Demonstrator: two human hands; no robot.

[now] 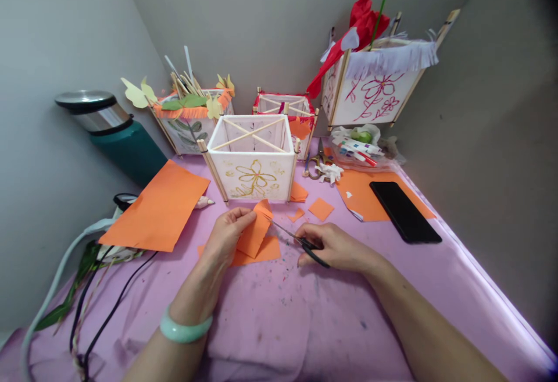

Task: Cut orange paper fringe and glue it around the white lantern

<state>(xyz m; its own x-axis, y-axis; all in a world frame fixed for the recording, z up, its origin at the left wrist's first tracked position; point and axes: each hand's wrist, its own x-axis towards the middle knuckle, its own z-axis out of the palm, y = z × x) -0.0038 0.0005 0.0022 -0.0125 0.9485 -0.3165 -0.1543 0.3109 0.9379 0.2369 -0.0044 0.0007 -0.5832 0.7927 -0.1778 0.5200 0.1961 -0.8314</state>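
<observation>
My left hand [229,229] pinches a folded piece of orange paper [253,234] between thumb and fingers. My right hand [333,246] is closed around the handles of black scissors [308,245]. The scissor blades point left and their tips meet the right edge of the folded paper. Beneath it lies another orange sheet [267,252] on the cloth. Just beyond stand small orange squares, one of them a loose square [321,209]. Behind my hands is a white box lantern [255,178] with wooden corner sticks and a yellow flower drawing.
An orange sheet [157,207] and a teal bottle [126,149] are at left, with cables below. At right a black phone [405,212] lies on orange paper [357,193]. Other decorated boxes, spare scissors [314,168] and a tub of markers [361,152] line the back.
</observation>
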